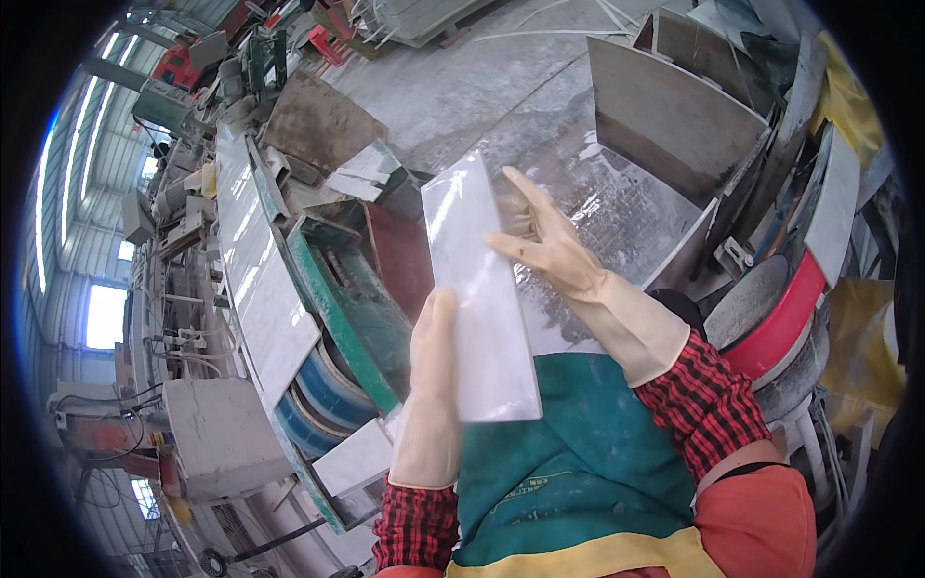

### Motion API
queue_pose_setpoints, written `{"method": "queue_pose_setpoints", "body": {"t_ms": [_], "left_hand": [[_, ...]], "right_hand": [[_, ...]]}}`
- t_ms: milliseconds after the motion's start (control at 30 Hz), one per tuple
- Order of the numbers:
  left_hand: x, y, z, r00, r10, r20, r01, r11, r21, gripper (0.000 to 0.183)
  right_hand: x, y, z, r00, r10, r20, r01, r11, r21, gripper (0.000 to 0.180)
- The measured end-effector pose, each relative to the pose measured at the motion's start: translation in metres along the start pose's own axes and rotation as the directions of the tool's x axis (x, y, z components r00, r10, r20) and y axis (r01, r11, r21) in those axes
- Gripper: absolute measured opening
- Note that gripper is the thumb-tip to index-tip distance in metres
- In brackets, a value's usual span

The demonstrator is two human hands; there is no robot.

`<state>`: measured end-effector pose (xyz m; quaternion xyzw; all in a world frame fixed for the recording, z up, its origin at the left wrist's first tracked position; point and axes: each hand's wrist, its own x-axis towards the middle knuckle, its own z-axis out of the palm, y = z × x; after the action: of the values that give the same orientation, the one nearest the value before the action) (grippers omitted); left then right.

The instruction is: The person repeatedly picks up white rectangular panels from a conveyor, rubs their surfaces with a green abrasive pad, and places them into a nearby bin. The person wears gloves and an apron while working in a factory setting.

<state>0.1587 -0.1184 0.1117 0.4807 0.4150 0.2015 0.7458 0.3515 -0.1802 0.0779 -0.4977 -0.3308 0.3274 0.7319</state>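
Note:
A long white stone tile (480, 311) with a glossy, light-streaked face is held upright on a slant in front of my body. My left hand (433, 347), in a cream rubber glove, grips its left edge with the thumb on the face. My right hand (553, 246), gloved the same way, is beside the right edge with its fingers spread. Its thumb tip overlaps the tile's face; whether it touches is unclear. The tile's back and my left fingers are hidden. Below the tile is my green apron (578, 455).
At left runs a conveyor-like machine bed carrying pale stone slabs (253, 253). Beside it are a green metal trough (347, 311) and blue round rims (325, 397). Large brown panels (672, 108) lean at right, above a red-rimmed round container (780, 325). Wet floor (498, 94) lies ahead.

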Motion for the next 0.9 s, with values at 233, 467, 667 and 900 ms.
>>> {"method": "queue_pose_setpoints", "body": {"t_ms": [233, 467, 667, 900], "left_hand": [[-0.028, -0.002, -0.005, 0.997, -0.052, 0.052, 0.051, 0.999, 0.013, 0.045], [-0.041, -0.012, -0.024, 0.994, -0.030, 0.102, 0.023, 0.997, 0.071, 0.055], [-0.038, -0.017, -0.037, 0.999, 0.019, 0.050, -0.023, 0.996, 0.081, 0.058], [-0.021, -0.017, -0.078, 0.942, 0.208, -0.264, -0.255, 0.954, -0.158, 0.048]], "right_hand": [[0.009, -0.013, -0.007, 0.999, 0.045, -0.031, -0.041, 0.993, 0.109, 0.077], [0.023, 0.016, -0.027, 0.976, 0.215, 0.017, -0.212, 0.946, 0.243, 0.031], [0.015, 0.022, 0.000, 0.994, 0.104, -0.037, -0.101, 0.992, 0.071, 0.060], [-0.067, 0.012, 0.057, 0.922, 0.056, 0.383, 0.094, 0.927, -0.362, 0.096]]}}
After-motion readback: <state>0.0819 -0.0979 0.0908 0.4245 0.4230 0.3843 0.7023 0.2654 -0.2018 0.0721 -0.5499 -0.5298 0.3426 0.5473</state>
